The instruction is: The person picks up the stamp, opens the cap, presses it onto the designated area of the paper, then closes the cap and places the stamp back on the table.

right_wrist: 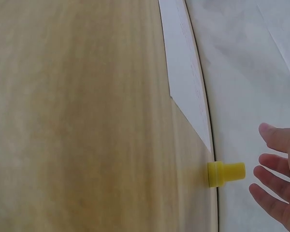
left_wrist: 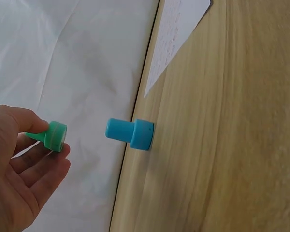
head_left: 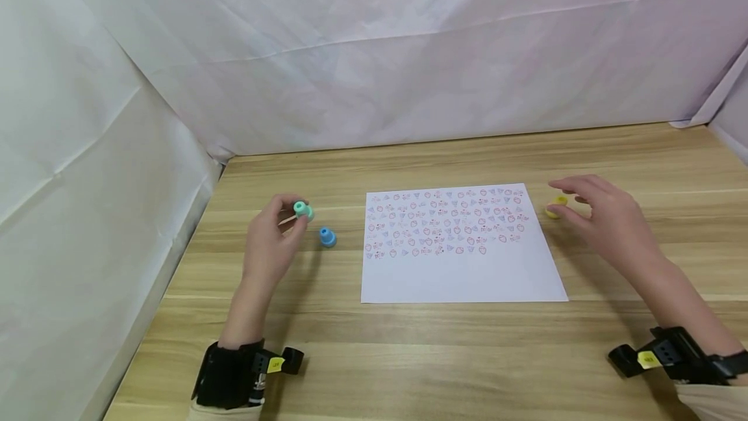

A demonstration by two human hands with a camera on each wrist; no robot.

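Nearest, wrists: black camera straps on both forearms, at the bench's (head_left: 409, 356) front edge
Left hand (head_left: 270, 245): fingers curled round a green stamp (head_left: 302, 210), pinched at the fingertips and lifted off the wood; its flat face points away from the palm
Blue stamp (head_left: 327, 236): upright on its wide base, stem up, just beside the left hand on the paper side; not touched
Paper sheet (head_left: 461, 278): flat between the two hands; rows of small red and blue prints fill its far half, the near half blank
Right hand (head_left: 602, 216): fingers spread and relaxed, holding nothing
Yellow stamp (head_left: 556, 206): upright on the bench, long axis vertical, just beyond the right fingertips towards the paper; clearly the nearer hand
Far: white cloth walls behind and at the left
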